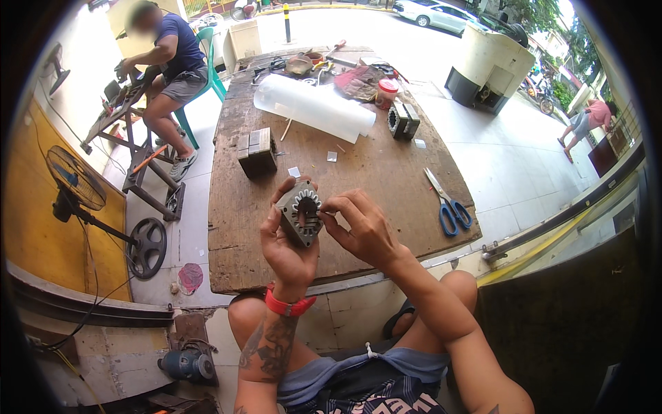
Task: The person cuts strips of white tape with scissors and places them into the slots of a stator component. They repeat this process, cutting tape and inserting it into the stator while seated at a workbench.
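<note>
My left hand (286, 254) is wrapped round a grey motor stator core (291, 219), its toothed bore facing up toward me. White liners line several of the slots. At the right side of the bore, my right hand (364, 224) pinches with thumb and fingertips; whatever sits between them is too small to make out. Beyond my hands, a second stator core (257, 153) stands on the wooden table (234, 228), and a third stator core (403, 122) is farther back on the right. Small pale squares lie about, one square (332, 156) near the middle.
Blue-handled scissors (449, 207) lie at the table's right. A translucent plastic roll (310, 107) crosses the back, near a red-lidded jar (387, 94), a cloth (358, 81) and tools. A seated person (181, 48) works at a bench on the left, beyond a standing fan (76, 179).
</note>
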A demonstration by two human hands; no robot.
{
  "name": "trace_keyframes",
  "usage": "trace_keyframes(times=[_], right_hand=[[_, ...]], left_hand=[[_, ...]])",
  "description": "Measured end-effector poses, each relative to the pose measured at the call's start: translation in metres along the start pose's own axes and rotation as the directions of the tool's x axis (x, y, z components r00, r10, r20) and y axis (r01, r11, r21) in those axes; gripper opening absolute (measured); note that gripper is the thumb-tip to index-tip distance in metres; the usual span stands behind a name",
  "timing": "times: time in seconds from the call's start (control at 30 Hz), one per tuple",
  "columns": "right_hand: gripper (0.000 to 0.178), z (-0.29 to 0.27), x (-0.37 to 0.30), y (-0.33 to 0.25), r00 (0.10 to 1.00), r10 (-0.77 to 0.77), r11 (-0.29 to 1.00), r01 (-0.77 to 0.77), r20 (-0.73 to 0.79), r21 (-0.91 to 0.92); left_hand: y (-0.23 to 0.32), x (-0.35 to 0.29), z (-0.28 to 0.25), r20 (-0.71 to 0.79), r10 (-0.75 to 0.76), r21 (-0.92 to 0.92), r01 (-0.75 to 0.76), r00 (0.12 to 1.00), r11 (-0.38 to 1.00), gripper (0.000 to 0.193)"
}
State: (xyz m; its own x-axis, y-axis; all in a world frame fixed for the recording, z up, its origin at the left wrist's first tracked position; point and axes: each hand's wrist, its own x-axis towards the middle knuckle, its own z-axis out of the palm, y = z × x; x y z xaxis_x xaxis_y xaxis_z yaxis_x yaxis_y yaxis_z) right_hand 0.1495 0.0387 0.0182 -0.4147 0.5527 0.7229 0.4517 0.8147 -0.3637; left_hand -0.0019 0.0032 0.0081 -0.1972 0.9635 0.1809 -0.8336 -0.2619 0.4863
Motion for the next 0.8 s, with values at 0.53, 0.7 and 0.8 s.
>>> trace_keyframes(times=[0.53, 0.7, 0.8], right_hand=[[0.04, 0.006, -0.003, 0.005, 1.0, 0.0, 0.996, -0.001, 0.011, 0.094], [0.037, -0.001, 0.0, 0.008, 0.993, -0.084, 0.996, 0.084, 0.084, 0.001], [0.035, 0.002, 0.0, 0.006, 0.999, 0.011, 0.997, -0.015, 0.049, 0.074]], left_hand=[[0.004, 0.003, -0.001, -0.027, 0.025, -0.036, -0.026, 0.999, 0.999, 0.053], [0.006, 0.004, -0.003, -0.032, -0.011, -0.009, 0.011, 0.999, 1.0, 0.057], [0.004, 0.003, -0.003, -0.031, -0.023, -0.038, 0.022, 0.999, 0.999, 0.059]])
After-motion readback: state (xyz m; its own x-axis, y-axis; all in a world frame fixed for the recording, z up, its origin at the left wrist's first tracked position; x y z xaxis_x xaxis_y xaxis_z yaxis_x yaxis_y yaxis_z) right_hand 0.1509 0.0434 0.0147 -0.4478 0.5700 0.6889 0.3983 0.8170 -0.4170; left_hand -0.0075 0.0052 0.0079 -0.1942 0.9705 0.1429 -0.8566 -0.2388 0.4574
